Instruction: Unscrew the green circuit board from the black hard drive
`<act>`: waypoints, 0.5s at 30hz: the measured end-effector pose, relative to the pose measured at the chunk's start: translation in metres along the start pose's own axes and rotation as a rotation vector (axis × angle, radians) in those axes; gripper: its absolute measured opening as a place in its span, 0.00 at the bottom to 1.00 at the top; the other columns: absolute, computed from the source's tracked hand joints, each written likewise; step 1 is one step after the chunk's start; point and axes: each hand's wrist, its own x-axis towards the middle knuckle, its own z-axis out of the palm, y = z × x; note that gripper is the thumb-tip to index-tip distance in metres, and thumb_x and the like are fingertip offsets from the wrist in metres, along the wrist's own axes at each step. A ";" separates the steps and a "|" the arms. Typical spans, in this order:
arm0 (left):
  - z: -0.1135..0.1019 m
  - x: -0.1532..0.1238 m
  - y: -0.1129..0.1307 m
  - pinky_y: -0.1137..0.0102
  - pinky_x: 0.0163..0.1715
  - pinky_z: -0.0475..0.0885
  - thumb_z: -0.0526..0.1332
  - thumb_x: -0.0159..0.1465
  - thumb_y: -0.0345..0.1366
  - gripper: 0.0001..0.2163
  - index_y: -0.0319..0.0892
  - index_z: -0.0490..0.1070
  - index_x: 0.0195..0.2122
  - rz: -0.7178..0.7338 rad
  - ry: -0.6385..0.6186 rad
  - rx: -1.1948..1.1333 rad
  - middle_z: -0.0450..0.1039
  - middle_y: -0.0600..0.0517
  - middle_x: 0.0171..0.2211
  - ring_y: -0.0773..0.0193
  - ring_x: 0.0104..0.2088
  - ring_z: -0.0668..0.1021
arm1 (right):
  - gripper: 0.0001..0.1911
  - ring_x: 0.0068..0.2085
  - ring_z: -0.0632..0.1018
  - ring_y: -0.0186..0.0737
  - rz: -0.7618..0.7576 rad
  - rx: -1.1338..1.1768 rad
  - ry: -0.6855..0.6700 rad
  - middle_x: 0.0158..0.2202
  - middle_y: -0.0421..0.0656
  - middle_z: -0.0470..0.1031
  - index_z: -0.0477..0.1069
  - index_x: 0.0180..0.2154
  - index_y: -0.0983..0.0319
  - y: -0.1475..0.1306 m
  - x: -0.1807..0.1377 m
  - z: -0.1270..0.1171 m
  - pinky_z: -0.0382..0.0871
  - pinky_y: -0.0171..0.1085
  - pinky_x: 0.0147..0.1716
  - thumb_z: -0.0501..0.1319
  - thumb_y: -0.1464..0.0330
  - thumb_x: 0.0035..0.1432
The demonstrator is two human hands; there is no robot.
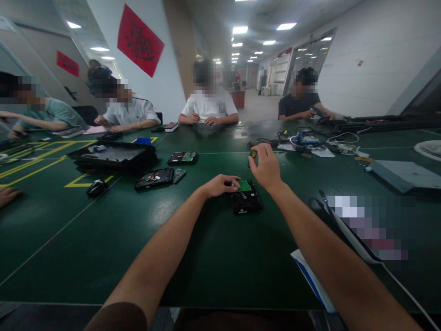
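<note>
A black hard drive (246, 202) with a green circuit board (244, 185) lies on the table in front of me. My left hand (222, 185) grips its left side, fingertips on the board and thumb near the edge. Above the drive's far right corner, my right hand (267, 165) is closed around a screwdriver (254, 154) with a yellow and black handle. Its thin shaft points down at the drive; whether the tip touches a screw is too small to tell.
Left of my hands lie two more hard drives (154, 178) (182, 157), a black tray (113, 154) and a black mouse (97, 188). To the right are cables (305, 140), a grey metal case (403, 174) and a blue-white packet (312, 278). Several people sit across the green table (213, 257).
</note>
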 end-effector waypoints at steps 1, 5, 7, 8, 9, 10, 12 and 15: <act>0.000 0.000 -0.001 0.58 0.63 0.58 0.67 0.61 0.38 0.10 0.42 0.79 0.42 -0.004 -0.001 0.001 0.66 0.44 0.64 0.53 0.63 0.69 | 0.13 0.53 0.71 0.53 0.007 -0.010 0.003 0.49 0.52 0.69 0.67 0.49 0.61 0.000 0.000 0.000 0.68 0.52 0.53 0.57 0.72 0.61; 0.001 0.001 -0.002 0.58 0.63 0.59 0.66 0.61 0.38 0.09 0.43 0.80 0.42 -0.002 0.003 -0.005 0.66 0.45 0.64 0.54 0.62 0.71 | 0.13 0.52 0.70 0.54 0.009 -0.058 0.016 0.48 0.53 0.69 0.69 0.49 0.62 -0.002 -0.001 -0.001 0.68 0.54 0.53 0.58 0.70 0.62; 0.001 0.001 -0.002 0.58 0.63 0.59 0.67 0.61 0.38 0.10 0.43 0.80 0.42 -0.001 0.008 -0.004 0.67 0.45 0.63 0.53 0.62 0.71 | 0.14 0.52 0.70 0.55 0.002 -0.058 0.019 0.49 0.53 0.68 0.69 0.50 0.61 -0.002 -0.001 -0.001 0.68 0.56 0.53 0.57 0.70 0.62; 0.001 0.001 -0.001 0.58 0.63 0.58 0.67 0.61 0.38 0.10 0.42 0.80 0.42 -0.002 0.008 -0.003 0.67 0.45 0.63 0.53 0.62 0.71 | 0.14 0.51 0.71 0.54 0.003 -0.049 0.019 0.49 0.53 0.68 0.69 0.50 0.61 -0.003 -0.001 -0.001 0.68 0.56 0.52 0.57 0.71 0.62; 0.001 0.001 -0.001 0.58 0.63 0.58 0.67 0.61 0.38 0.10 0.42 0.80 0.42 -0.003 0.008 -0.001 0.67 0.45 0.63 0.53 0.62 0.71 | 0.15 0.51 0.71 0.53 0.006 -0.036 0.016 0.49 0.53 0.68 0.69 0.50 0.61 -0.003 -0.002 0.000 0.69 0.55 0.52 0.56 0.71 0.62; 0.001 0.001 0.000 0.58 0.63 0.58 0.67 0.61 0.38 0.10 0.42 0.80 0.42 -0.003 0.009 0.001 0.67 0.45 0.63 0.53 0.62 0.71 | 0.15 0.50 0.72 0.52 0.011 -0.021 0.011 0.50 0.53 0.67 0.69 0.51 0.61 -0.002 -0.002 0.000 0.69 0.54 0.51 0.56 0.72 0.62; 0.001 0.001 0.000 0.58 0.64 0.57 0.67 0.61 0.38 0.10 0.42 0.80 0.43 -0.003 0.009 0.008 0.67 0.45 0.63 0.53 0.62 0.70 | 0.15 0.50 0.72 0.50 0.019 0.005 -0.001 0.50 0.53 0.67 0.68 0.51 0.61 -0.002 -0.002 0.000 0.71 0.51 0.50 0.55 0.72 0.63; 0.001 0.001 -0.001 0.57 0.63 0.58 0.67 0.61 0.39 0.11 0.43 0.80 0.43 -0.009 0.008 0.009 0.67 0.44 0.63 0.53 0.62 0.70 | 0.14 0.52 0.72 0.50 0.005 0.004 -0.005 0.50 0.52 0.67 0.68 0.51 0.61 -0.001 -0.002 0.000 0.70 0.50 0.52 0.55 0.72 0.63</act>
